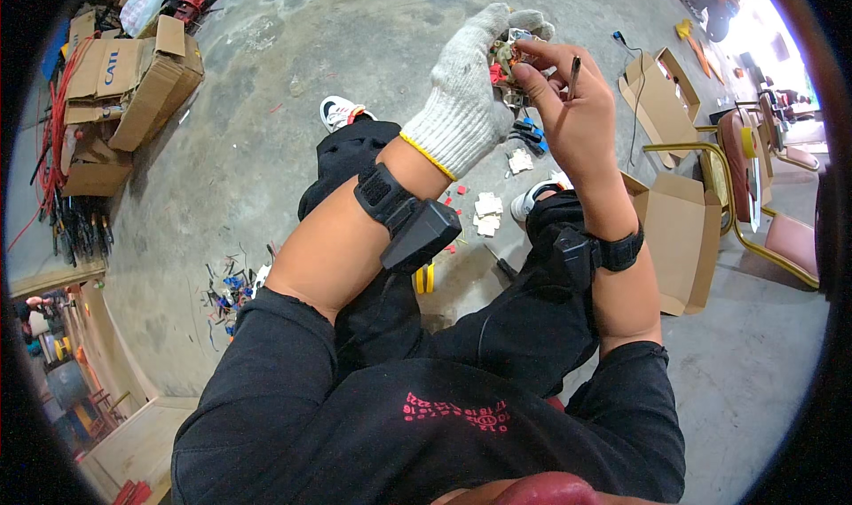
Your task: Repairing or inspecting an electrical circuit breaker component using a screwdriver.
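My left hand [461, 92], in a white knitted glove with a yellow cuff edge, is closed around a small electrical component [503, 57] with white, red and metal parts. My bare right hand [572, 106] meets it from the right, its thumb and index finger at the component's side. A thin dark rod-like tool [575, 74] sticks up from the curled fingers of that hand; its lower end is hidden. Below the hands, a blue-and-black part [531, 135] and white plastic pieces [487, 214] lie on the floor, with small red bits among them.
Between my legs are a dark-handled tool [502, 264] and a yellow ring-shaped thing [425, 279]. Cut wire scraps [232, 290] lie left. A cardboard box [133, 83] with red cable beside it stands far left. Open cartons [679, 239] and chairs [741, 168] are right.
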Action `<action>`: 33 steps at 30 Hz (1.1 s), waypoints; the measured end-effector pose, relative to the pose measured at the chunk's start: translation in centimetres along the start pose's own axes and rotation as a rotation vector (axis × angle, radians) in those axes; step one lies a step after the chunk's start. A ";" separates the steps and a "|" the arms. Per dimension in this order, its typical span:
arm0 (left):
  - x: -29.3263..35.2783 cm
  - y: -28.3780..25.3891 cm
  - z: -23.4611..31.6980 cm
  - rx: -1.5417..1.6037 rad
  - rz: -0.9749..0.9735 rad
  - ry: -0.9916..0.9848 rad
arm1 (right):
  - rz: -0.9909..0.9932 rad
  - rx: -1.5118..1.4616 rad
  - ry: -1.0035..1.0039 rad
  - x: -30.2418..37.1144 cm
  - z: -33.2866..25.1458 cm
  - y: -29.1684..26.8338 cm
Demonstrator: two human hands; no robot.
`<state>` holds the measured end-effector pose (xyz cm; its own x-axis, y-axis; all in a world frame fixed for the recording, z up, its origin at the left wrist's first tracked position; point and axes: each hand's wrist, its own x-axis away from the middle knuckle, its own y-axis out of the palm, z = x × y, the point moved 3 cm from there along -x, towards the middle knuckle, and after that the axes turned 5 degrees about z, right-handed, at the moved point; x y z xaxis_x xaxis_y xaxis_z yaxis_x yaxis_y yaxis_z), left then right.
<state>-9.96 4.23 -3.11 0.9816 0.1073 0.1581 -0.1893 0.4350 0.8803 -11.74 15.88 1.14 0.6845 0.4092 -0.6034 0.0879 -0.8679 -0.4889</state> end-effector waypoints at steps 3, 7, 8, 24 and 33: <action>0.2 0.0 0.1 -0.001 -0.005 0.009 | 0.001 -0.003 0.003 0.0 0.0 0.0; 0.7 0.5 0.2 -0.046 -0.015 0.024 | 0.007 0.030 -0.014 0.0 0.0 0.0; 0.8 0.6 0.2 -0.069 0.003 0.033 | 0.017 0.026 -0.016 0.0 0.0 -0.1; 0.0 0.4 -0.1 0.087 0.011 0.004 | 0.038 -0.051 0.078 0.2 0.6 -0.1; 0.4 0.4 -0.2 -0.055 0.038 0.008 | 0.039 0.003 0.009 0.3 0.1 -0.2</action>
<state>-9.60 4.64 -2.83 0.9734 0.1320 0.1872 -0.2280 0.4790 0.8477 -11.63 16.19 1.04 0.6939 0.3725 -0.6162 0.0590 -0.8823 -0.4670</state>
